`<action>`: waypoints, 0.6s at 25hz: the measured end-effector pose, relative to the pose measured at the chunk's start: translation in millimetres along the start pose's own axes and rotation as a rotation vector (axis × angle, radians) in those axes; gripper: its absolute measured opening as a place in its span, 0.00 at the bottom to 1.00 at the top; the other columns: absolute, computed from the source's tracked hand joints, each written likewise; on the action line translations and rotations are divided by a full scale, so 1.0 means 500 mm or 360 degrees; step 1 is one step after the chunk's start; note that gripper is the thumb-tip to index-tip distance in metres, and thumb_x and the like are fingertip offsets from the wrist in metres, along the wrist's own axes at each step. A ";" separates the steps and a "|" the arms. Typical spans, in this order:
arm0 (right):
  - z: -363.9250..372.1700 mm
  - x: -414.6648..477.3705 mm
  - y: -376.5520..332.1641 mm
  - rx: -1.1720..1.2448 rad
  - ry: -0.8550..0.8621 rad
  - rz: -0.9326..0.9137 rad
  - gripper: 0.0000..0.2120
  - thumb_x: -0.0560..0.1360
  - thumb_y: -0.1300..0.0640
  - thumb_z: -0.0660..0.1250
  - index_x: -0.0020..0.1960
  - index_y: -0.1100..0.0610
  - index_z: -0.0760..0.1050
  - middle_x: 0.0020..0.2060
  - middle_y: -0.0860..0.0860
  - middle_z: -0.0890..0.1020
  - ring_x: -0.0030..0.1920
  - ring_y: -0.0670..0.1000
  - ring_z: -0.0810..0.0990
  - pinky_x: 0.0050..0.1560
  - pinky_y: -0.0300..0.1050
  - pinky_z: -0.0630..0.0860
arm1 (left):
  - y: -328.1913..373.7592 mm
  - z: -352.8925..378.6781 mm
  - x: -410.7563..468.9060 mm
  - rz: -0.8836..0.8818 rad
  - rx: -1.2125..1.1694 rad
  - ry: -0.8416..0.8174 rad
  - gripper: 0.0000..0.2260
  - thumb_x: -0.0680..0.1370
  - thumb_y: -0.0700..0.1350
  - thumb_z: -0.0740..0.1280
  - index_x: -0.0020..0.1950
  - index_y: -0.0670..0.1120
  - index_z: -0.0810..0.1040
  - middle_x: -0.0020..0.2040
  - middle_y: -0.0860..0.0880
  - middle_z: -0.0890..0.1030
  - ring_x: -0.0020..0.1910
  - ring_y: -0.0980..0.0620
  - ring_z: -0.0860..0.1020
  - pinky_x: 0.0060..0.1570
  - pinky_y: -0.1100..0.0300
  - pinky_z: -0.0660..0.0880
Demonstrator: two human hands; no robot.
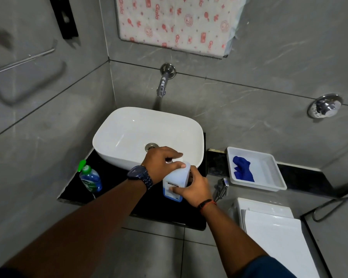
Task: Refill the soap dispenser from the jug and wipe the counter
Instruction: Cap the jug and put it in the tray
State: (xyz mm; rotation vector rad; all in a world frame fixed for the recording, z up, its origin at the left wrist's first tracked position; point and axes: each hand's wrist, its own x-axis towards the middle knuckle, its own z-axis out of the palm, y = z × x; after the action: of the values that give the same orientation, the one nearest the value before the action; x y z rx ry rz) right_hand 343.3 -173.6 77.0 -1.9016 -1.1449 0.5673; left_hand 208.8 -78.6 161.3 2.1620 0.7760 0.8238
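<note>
**Coach:** While your right hand [193, 187] grips the jug [176, 178] low on its labelled side, let your left hand [161, 163] do the twisting at the top. I judge you are working the cap, though your fingers hide it.

**Operator:** Where does the jug stand?

**Coach:** Upright on the black counter [117, 189], just in front of the basin [149, 135]. Bear down on it so it cannot spin or tip.

**Operator:** And my arms?

**Coach:** Both reach forward. Your left wrist bends over the jug's top, fingers curled round it; your right fingers and thumb wrap the body. The soap dispenser [90, 178] stands well to your left on the same counter, and the blue cloth [242, 170] lies in the tray [269, 163] to your right.
</note>
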 end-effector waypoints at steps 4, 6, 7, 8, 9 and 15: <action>0.002 -0.004 -0.003 -0.0008 -0.0014 -0.0033 0.33 0.53 0.42 0.80 0.54 0.38 0.69 0.45 0.40 0.81 0.45 0.39 0.80 0.38 0.26 0.74 | 0.013 0.008 -0.005 -0.0102 -0.0182 -0.0151 0.21 0.69 0.38 0.72 0.62 0.47 0.78 0.54 0.49 0.83 0.51 0.61 0.78 0.52 0.81 0.65; 0.007 -0.004 -0.014 -0.0011 -0.0011 -0.0067 0.31 0.53 0.41 0.80 0.51 0.34 0.68 0.43 0.38 0.80 0.45 0.35 0.79 0.38 0.24 0.72 | 0.024 0.019 0.001 -0.0119 -0.0230 -0.0187 0.25 0.68 0.41 0.75 0.64 0.49 0.76 0.53 0.50 0.84 0.53 0.61 0.79 0.52 0.83 0.62; 0.008 -0.002 -0.020 -0.0006 0.0004 -0.0076 0.31 0.53 0.40 0.79 0.51 0.32 0.68 0.43 0.37 0.80 0.45 0.33 0.78 0.38 0.24 0.72 | 0.025 0.019 0.006 -0.0159 -0.0257 -0.0184 0.27 0.66 0.44 0.77 0.64 0.49 0.76 0.53 0.51 0.83 0.52 0.61 0.79 0.52 0.82 0.63; 0.008 0.000 -0.024 0.0006 0.0020 -0.0081 0.32 0.53 0.40 0.79 0.52 0.32 0.68 0.43 0.37 0.80 0.45 0.34 0.78 0.38 0.24 0.73 | 0.021 0.013 0.011 -0.0231 -0.0293 -0.0144 0.29 0.64 0.45 0.79 0.63 0.49 0.76 0.53 0.52 0.83 0.52 0.61 0.78 0.53 0.80 0.65; 0.005 0.004 -0.025 0.0023 0.0035 -0.0076 0.33 0.53 0.40 0.79 0.53 0.34 0.68 0.44 0.39 0.80 0.45 0.36 0.79 0.39 0.26 0.74 | 0.013 0.003 0.014 -0.0320 -0.0324 -0.0064 0.30 0.62 0.46 0.80 0.62 0.48 0.77 0.52 0.53 0.82 0.52 0.60 0.78 0.54 0.76 0.68; -0.026 0.021 -0.021 0.0087 0.0085 -0.0018 0.34 0.53 0.45 0.81 0.55 0.41 0.70 0.48 0.44 0.81 0.48 0.44 0.80 0.47 0.42 0.79 | -0.023 -0.033 0.005 -0.0388 -0.0312 0.0396 0.07 0.69 0.42 0.74 0.46 0.47 0.84 0.45 0.52 0.84 0.45 0.57 0.80 0.51 0.61 0.77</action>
State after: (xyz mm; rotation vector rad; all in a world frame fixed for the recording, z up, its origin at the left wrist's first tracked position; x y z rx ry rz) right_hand 352.5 -167.5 93.6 -1.8519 -1.0946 0.5334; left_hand 195.1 -64.0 162.7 1.7721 1.0152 1.0058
